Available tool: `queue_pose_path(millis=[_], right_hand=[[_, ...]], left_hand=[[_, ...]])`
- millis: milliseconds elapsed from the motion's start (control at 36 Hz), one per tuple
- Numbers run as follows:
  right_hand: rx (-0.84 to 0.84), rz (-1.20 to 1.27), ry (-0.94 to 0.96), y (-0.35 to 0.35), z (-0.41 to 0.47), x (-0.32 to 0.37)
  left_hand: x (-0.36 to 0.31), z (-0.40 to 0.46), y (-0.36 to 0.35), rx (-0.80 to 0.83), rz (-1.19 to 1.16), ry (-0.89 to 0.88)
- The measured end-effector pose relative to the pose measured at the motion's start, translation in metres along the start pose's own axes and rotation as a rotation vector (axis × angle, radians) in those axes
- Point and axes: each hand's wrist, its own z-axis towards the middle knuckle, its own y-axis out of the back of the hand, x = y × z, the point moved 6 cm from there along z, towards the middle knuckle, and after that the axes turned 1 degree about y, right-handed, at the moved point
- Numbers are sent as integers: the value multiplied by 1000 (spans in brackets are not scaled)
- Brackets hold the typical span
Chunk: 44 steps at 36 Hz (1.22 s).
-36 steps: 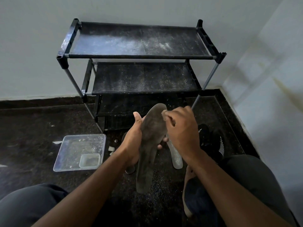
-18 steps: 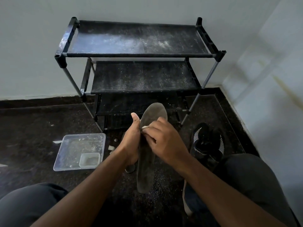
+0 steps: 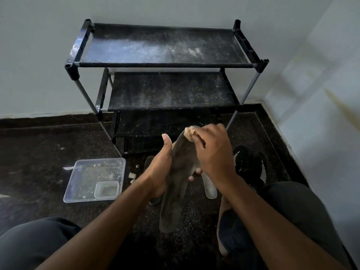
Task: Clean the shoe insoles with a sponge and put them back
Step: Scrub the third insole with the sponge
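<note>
- Two hands are working on one grey insole [image 3: 178, 184], which is being held up over the dark floor [image 3: 35, 152] in front of the shoe rack [image 3: 163, 65], toe end up and heel hanging down.
- The left hand [image 3: 160, 170] is gripping the insole around its middle from behind, thumb sticking up along the left edge and fingertips showing past the right edge.
- The right hand [image 3: 212, 152] is pinching a pale sponge [image 3: 190, 133] and pressing it against the toe end of the insole.
- Scrubbing is looking like it is in the middle: crumbs are lying scattered on the floor under the insole, and its surface is looking dull and grey all over.
- A second, lighter insole [image 3: 209, 186] is lying on the floor just behind the hands, partly hidden; whether it has been cleaned I cannot tell.
- A pair of black shoes [image 3: 251, 166] is sitting on the floor to the right, so putting both insoles back is remaining to be done.
- A clear plastic tray [image 3: 87, 176] with a small tub [image 3: 106, 190] in its corner is sitting to the left, with small sponge bits [image 3: 132, 177] beside it.
</note>
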Motion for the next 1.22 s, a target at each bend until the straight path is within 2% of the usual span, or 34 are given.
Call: queue_pose_path(millis=[56, 139, 194, 250, 389, 444, 528, 583, 722, 778, 833, 944, 1000, 1111, 1167, 1222], right_hand=[[10, 1, 54, -1, -1, 5], [118, 36, 239, -12, -16, 31], [146, 21, 280, -16, -20, 35], [97, -4, 234, -11, -12, 25], [-94, -80, -15, 14, 7, -14], [-56, -64, 45, 9, 1, -5], [94, -11, 212, -10, -15, 21], [132, -11, 227, -14, -17, 26], [-84, -52, -5, 13, 7, -8], [-114, -57, -42, 18, 8, -12], [-61, -31, 41, 12, 1, 0], [181, 7, 244, -13, -17, 24], [164, -32, 223, -12, -12, 17], [0, -82, 29, 8, 4, -10], [0, -77, 58, 7, 0, -4], [75, -34, 176, -5, -11, 13]], left_hand=[[0, 0, 1, 9, 7, -1], [1, 0, 9, -55, 18, 8], [3, 0, 11, -70, 31, 12], [2, 0, 6, -38, 30, -3], [2, 0, -4, 111, 49, -30], [2, 1, -3, 111, 35, -35], [2, 2, 2, 39, 14, -18], [2, 2, 5, 2, 40, -23], [1, 1, 1, 56, 99, -33], [2, 1, 1, 65, 112, -31], [0, 1, 0, 54, 113, -36], [-4, 2, 6, -46, 68, -73], [-6, 2, 9, -71, 56, -88], [-9, -2, 6, -70, 68, -103], [-12, -4, 5, -91, 84, -126], [-13, -5, 10, -161, 92, -136]])
